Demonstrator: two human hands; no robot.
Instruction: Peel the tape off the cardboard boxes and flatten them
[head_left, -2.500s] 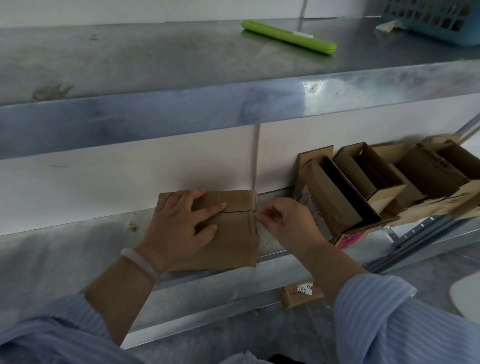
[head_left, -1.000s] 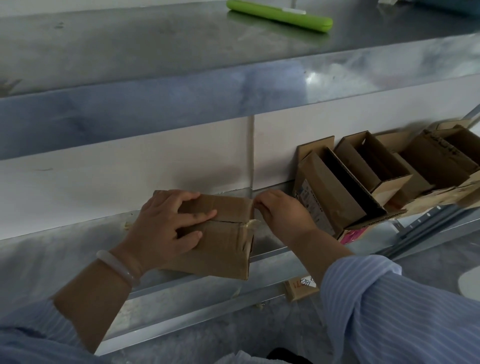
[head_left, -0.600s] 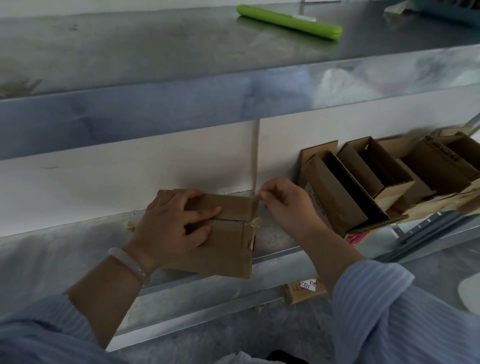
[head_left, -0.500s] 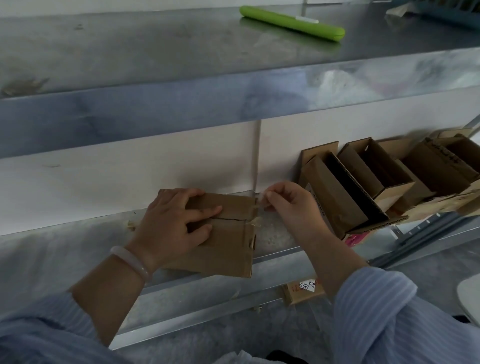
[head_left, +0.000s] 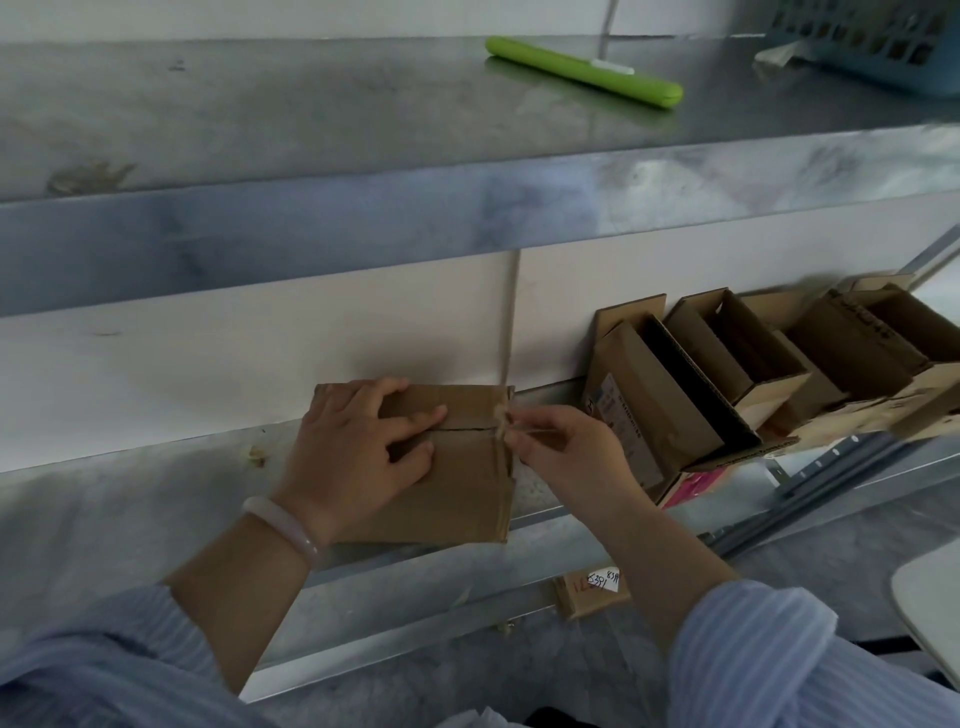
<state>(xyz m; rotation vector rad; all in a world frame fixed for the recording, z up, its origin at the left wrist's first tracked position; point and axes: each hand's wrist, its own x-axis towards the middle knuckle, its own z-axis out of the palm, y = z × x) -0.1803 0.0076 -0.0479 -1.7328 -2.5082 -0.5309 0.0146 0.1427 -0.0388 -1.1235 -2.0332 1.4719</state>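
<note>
A small brown cardboard box (head_left: 467, 483) lies on the lower metal shelf (head_left: 130, 514), its two top flaps meeting in a seam. My left hand (head_left: 363, 452) lies flat on its top with fingers spread, pressing it down. At the box's right edge my right hand (head_left: 566, 452) pinches a strip of clear tape (head_left: 506, 421) that sticks to the seam end. Several open cardboard boxes (head_left: 727, 384) lean in a row against the wall to the right.
The upper metal shelf (head_left: 311, 119) overhangs the work spot and carries a green utility knife (head_left: 582, 70) and a blue basket (head_left: 883, 41). A small labelled cardboard piece (head_left: 592, 590) lies on the floor below. A white surface edge (head_left: 930, 603) shows at right.
My right hand has shifted from the box's upper right corner down to the seam end, pinching the tape there. The left hand has stayed pressed on the box.
</note>
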